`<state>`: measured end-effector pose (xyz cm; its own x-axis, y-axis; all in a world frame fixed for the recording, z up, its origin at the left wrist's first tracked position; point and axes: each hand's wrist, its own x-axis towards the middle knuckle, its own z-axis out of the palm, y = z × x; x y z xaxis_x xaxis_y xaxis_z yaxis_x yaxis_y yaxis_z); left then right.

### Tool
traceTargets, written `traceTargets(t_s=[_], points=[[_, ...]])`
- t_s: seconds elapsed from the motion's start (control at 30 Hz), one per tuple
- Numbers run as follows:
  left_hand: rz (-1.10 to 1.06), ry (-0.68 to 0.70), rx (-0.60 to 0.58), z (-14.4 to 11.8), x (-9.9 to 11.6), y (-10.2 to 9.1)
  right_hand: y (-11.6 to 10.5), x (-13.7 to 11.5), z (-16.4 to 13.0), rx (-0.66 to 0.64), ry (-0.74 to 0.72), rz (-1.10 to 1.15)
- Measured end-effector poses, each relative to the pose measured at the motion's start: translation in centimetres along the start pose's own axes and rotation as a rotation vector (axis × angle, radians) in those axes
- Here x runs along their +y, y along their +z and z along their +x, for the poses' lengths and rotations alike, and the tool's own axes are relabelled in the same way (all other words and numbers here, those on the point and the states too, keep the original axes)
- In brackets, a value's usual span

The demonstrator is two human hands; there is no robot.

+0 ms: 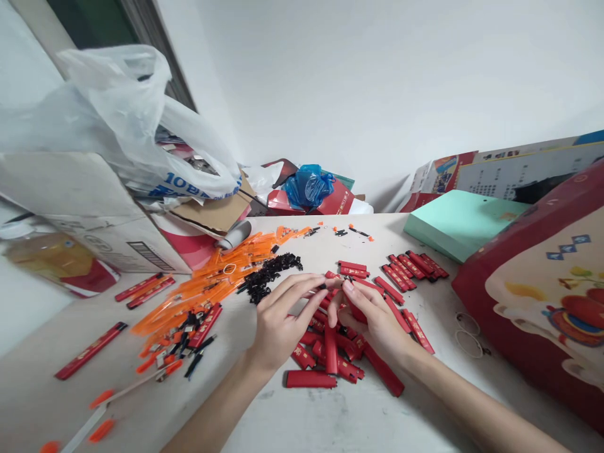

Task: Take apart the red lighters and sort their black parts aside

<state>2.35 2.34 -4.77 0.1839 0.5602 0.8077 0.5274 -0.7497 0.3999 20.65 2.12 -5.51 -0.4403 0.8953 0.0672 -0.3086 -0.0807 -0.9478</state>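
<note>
Over a pile of red flat cases with gold lettering (331, 349), my two hands work close together. My left hand (285, 314) pinches a small black piece (322, 287) between thumb and fingertips. My right hand (377, 311) is closed around a red case (357, 307), its thumb at the case's upper end; the fingers partly hide it. Left of my left hand lies a heap of small black parts (268, 277). Beside it spreads a pile of clear orange plastic pieces (212, 274), with metal and black bits (186, 336) at its near end.
More red cases stand in rows (410, 267) at the right. A mint-green box (462, 220) and a large red printed bag (533, 302) bound that side. At left are a carton (108, 214), a white plastic bag (141, 126) and a bottle (56, 258). Hair ties (469, 336) lie right.
</note>
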Motion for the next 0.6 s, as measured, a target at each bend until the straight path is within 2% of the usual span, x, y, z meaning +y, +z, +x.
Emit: traceTargets(t_s=[0.2, 0.6], points=[[0.058, 0.083, -0.048, 0.3, -0.2, -0.2, -0.2, 0.0, 0.1, 0.007, 0.037, 0.036], [0.140, 0.088, -0.198, -0.1, -1.2, -0.7, -0.2, 0.5, 0.3, 0.050, 0.013, 0.008]])
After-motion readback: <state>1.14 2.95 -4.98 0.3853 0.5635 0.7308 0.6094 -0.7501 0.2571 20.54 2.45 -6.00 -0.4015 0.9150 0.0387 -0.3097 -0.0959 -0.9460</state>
